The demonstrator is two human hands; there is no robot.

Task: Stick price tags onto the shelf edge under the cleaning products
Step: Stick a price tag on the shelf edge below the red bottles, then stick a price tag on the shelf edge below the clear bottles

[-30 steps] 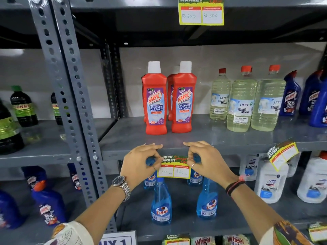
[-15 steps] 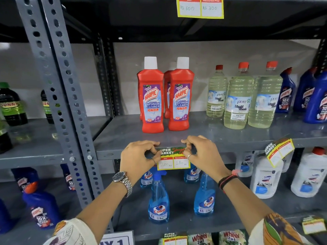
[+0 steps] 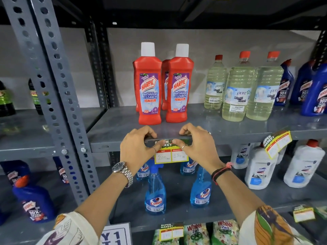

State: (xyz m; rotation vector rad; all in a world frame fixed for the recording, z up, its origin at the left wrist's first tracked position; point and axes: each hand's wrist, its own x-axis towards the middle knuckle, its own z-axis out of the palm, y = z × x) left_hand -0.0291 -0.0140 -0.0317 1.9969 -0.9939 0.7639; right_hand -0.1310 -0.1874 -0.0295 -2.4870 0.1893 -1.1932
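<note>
Two hands pinch one yellow price tag (image 3: 170, 153) against the shelf edge (image 3: 106, 147): left hand (image 3: 137, 147) grasps its top-left corner, right hand (image 3: 196, 147) its top-right. Harpic bottles (image 3: 149, 91) stand just above the grip. Step: pressing tag on. Next prob. needs a firm rub along the top strip, then letting go.

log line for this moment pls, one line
step: pressing price tag onto shelf edge | left hand: on tag | right hand: on tag | above: red Harpic bottles
</note>
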